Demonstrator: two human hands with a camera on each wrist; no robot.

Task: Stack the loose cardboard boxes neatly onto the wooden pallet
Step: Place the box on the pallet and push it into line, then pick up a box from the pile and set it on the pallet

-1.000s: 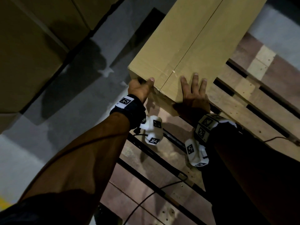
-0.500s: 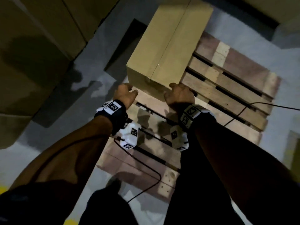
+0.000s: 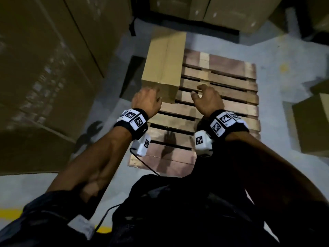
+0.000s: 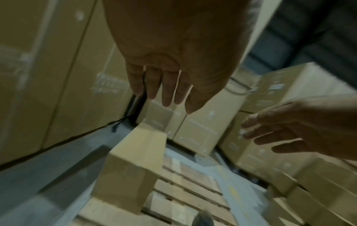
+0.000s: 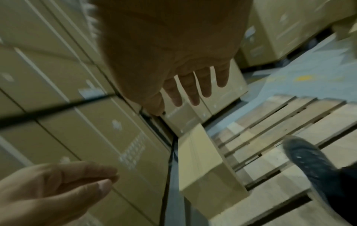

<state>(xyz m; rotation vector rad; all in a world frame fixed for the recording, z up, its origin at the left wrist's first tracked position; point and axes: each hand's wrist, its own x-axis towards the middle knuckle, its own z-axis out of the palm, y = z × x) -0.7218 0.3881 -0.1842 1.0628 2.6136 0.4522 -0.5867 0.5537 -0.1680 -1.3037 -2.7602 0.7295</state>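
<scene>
Half a second ago both hands sat curled at the near end of the cardboard box (image 3: 164, 68); now they have lifted off it and the view has pulled back, showing the whole wooden pallet (image 3: 222, 97). The left hand (image 3: 146, 101) hangs above the box's near left corner, fingers loose and slightly spread, holding nothing (the left wrist view shows clear air beneath the fingertips (image 4: 168, 97)). The box lies lengthwise along the pallet's left edge. The right hand (image 3: 207, 100) hovers over the bare slats just beside the box, fingers relaxed, empty. Further right, another box (image 3: 311, 125) stands on the floor.
</scene>
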